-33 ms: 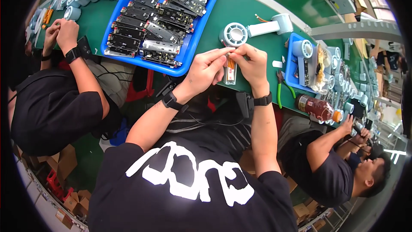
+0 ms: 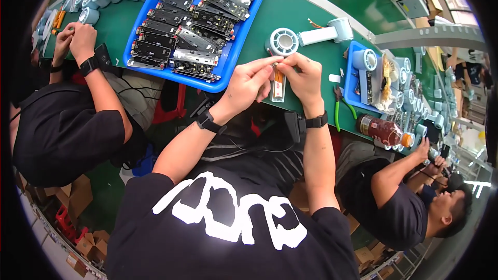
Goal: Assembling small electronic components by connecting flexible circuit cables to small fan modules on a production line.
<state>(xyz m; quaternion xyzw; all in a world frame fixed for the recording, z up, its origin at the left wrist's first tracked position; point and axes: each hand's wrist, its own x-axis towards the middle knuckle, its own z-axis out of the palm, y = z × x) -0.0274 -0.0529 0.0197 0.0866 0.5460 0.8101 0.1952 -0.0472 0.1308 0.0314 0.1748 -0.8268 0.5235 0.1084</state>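
Note:
In front of me a light-blue handheld fan [image 2: 284, 41] lies on the green table, its round slotted head pointing away. Its handle [image 2: 278, 89] is uncovered toward me, with a white and orange part inside. My left hand [image 2: 251, 83] is closed against the left side of the handle, thumb and index finger pressed together near the neck. From the right, my right hand [image 2: 302, 77] pinches at the same spot, its fingertips meeting the left index finger. Whatever small piece sits between the fingertips is hidden.
A blue tray [image 2: 224, 75] of black circuit-board assemblies stands left. Another fan [image 2: 340, 29] lies beyond. To the right are green-handled pliers [image 2: 338, 109], a smaller blue tray [image 2: 354, 93] and a dark red drink bottle [image 2: 381, 129]. Co-workers sit on both sides.

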